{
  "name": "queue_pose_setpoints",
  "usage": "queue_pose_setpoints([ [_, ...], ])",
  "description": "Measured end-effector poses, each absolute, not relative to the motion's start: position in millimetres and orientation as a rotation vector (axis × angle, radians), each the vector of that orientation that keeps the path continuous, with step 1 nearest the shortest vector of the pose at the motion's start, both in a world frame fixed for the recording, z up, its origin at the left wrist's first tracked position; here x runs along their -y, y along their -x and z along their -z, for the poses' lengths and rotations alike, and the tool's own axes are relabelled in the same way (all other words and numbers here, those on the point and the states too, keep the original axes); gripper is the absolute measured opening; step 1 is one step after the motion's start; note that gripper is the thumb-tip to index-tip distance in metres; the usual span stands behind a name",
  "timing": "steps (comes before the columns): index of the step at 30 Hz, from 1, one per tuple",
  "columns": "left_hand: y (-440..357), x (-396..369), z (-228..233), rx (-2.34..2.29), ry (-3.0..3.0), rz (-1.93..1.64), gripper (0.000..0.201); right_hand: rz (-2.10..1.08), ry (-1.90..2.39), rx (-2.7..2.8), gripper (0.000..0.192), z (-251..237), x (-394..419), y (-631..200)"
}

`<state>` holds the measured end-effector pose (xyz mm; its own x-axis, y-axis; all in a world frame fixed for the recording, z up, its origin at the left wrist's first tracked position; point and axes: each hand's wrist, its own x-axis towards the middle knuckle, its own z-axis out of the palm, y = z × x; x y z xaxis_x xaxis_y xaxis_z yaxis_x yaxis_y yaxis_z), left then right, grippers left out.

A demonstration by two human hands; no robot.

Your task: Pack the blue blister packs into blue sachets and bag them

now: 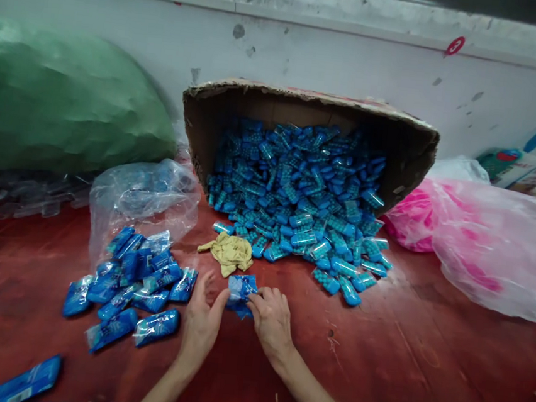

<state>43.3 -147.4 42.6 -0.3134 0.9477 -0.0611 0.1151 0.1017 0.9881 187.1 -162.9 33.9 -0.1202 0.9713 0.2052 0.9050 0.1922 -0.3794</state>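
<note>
Red-stained wooden table (424, 355) against a scuffed white wall (339, 56); a tipped cardboard box (315, 104) spills small blue capsules (297, 197), with filled blue packets (131, 289) heaped to the left. Head view: left hand (200, 324) and right hand (271, 320) meet at table centre, fingers narrowly curled, both pinching one small blue packet (241, 292) just below a yellow cloth (231, 252).

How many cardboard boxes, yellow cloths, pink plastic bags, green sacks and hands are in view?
Tipped brown cardboard box spilling blue pieces: 1
Crumpled yellow cloth: 1
Pink translucent plastic bag: 1
Big green plastic sack: 1
Hands: 2, left hand, right hand
Total: 6
</note>
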Motion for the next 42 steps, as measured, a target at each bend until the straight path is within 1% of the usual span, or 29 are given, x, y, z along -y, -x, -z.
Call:
queue_pose_setpoints([
  [2, -48.7, 158.8, -43.1, -1.534, -0.847, -1.220, 0.053, -0.248, 1.706, 2.025, 0.016, -43.2, 166.5, -188.5],
  [5, -57.3, 164.1, -45.4, -1.382, -0.708, -1.016, 0.040, -0.304, 1.592, 1.965, 0.019, -52.4, 173.0, -188.7],
  [7, -60.2, 163.9, -47.6, -1.315, -0.660, -0.971, 0.033, -0.410, 1.536, 1.857, 0.022, -53.0, 173.7, -189.2],
  [9, -60.3, 163.2, -49.2, -1.302, -0.632, -1.002, 0.030, -0.647, 1.493, 1.632, 0.035, -50.1, 170.5, -190.2],
  [10, -59.8, 163.0, -49.6, -1.301, -0.630, -1.016, 0.030, -0.819, 1.460, 1.492, 0.041, -48.1, 167.9, -190.7],
  [11, -59.3, 163.0, -49.8, -1.293, -0.631, -1.024, 0.029, -1.010, 1.408, 1.352, 0.044, -46.2, 165.2, -190.8],
  [13, -59.5, 163.4, -49.4, -1.255, -0.621, -1.038, 0.029, -1.355, 1.268, 1.106, 0.033, -43.6, 160.7, -189.6],
  [14, -60.5, 163.8, -49.0, -1.235, -0.602, -1.049, 0.029, -1.470, 1.201, 1.014, 0.026, -43.1, 159.4, -188.3],
  [16, -64.0, 164.9, -48.2, -1.213, -0.557, -1.085, 0.028, -1.566, 1.117, 0.889, 0.022, -43.3, 158.8, -184.5],
  [21, -75.1, 166.8, -44.4, -1.208, -0.512, -1.207, 0.027, -1.514, 1.136, 0.851, 0.020, -42.2, 160.7, -176.6],
  [24, -79.2, 164.7, -41.9, -1.208, -0.504, -1.238, 0.029, -1.362, 1.239, 0.971, 0.020, -37.6, 158.9, -176.1],
  [28, -84.0, 159.5, -43.2, -1.206, -0.466, -1.216, 0.032, -1.132, 1.391, 1.123, 0.025, -32.1, 156.4, -177.6],
  [33, -91.4, 157.0, -45.6, -1.187, -0.353, -1.177, 0.032, -1.007, 1.441, 1.140, 0.028, -26.2, 157.5, -177.8],
  [38, -99.6, 155.6, -44.1, -1.160, -0.294, -1.156, 0.030, -1.019, 1.438, 1.047, 0.034, -19.6, 153.8, -178.4],
  [42, -100.4, 155.1, -51.1, -1.119, -0.274, -1.149, 0.029, -1.207, 1.358, 0.954, 0.033, -27.6, 150.9, -184.5],
])
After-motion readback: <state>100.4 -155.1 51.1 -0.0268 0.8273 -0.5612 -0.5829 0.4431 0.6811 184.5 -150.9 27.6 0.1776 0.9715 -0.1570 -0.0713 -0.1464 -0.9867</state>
